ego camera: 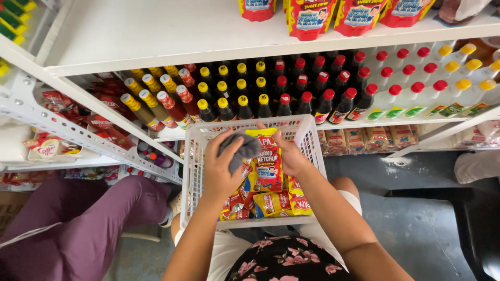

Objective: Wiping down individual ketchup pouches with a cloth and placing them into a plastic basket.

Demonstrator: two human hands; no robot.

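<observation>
While over basket (194,171) | left hand (221,169) fingers grip grey cloth (240,145) | right hand (291,156) fingers hold red-yellow pouch (265,164)

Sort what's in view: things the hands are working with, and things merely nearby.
In hand:
- left hand with grey cloth
- right hand holding red-and-yellow sauce pouch
- white plastic basket

Merely nearby:
- dark bottles with yellow and red caps
- red pouches on top shelf
- person in purple trousers

Bright, even overhead light; soft shadow under the white metal shelf (208,36). Mild sheen on the grey concrete floor (416,218). Wide-angle bending at edges. Focus sharp centrally, corners slightly soft.
</observation>
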